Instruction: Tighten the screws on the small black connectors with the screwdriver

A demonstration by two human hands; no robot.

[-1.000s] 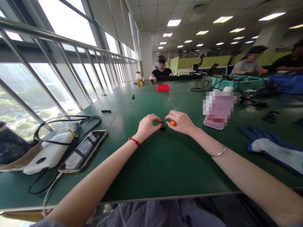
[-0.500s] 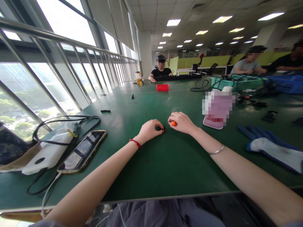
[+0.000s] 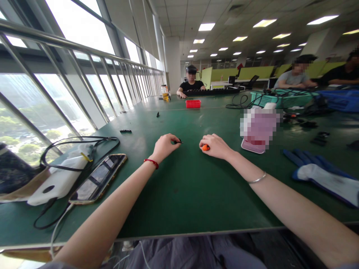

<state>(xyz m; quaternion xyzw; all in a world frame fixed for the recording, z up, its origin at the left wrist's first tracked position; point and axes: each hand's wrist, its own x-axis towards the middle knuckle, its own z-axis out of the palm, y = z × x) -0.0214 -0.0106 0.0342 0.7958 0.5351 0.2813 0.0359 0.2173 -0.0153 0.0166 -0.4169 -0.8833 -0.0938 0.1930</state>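
My left hand [image 3: 165,146] is closed, thumb and fingers pinching a small black piece [image 3: 177,141] just above the green table [image 3: 168,198]. Its exact kind is too small to make out. To the right, my right hand [image 3: 216,145] is curled around an orange object [image 3: 205,147], of which only a rounded end shows. That hand is low over the table, and the rest of what it holds is hidden by the fingers. A gap of bare tabletop lies between the two hands.
At left lie a phone [image 3: 98,179], a white device [image 3: 57,183] and black cables [image 3: 81,140]. A red basket [image 3: 193,104] stands ahead. At right are a pink-framed item [image 3: 254,146], a blue-and-white glove [image 3: 328,175] and a green basket [image 3: 297,99]. Other people sit across the table.
My left hand has moved left and slightly away from me with the black piece, widening the gap to the right hand. The right hand stays nearly in place, still around the orange object.
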